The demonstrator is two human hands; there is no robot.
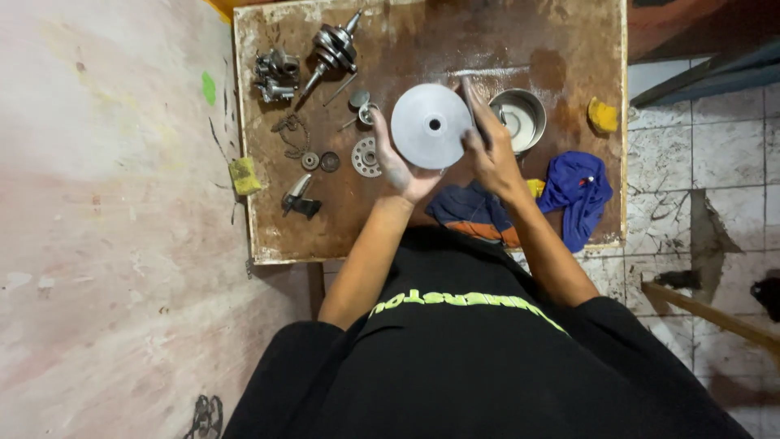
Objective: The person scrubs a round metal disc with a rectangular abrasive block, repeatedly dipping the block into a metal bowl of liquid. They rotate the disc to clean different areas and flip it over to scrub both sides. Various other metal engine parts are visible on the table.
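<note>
A round grey metal disc (428, 123) with a small centre hole is held up over the brown wooden tabletop (569, 49). My left hand (398, 162) cups its left and lower edge, thumb up along the rim. My right hand (487, 150) grips the disc's right edge with the fingers stretched upward. Something small and dark seems pressed between those fingers and the rim, but I cannot tell what it is. Both forearms reach out from my black shirt at the bottom of the view.
On the tabletop lie a crankshaft (333, 49), an engine part (276, 73), a short chain (292, 134), a perforated metal disc (366, 156), a steel bowl (520, 118), a yellow sponge (603, 115) and a blue cloth (577, 191). A stained wall stands left, tiled floor right.
</note>
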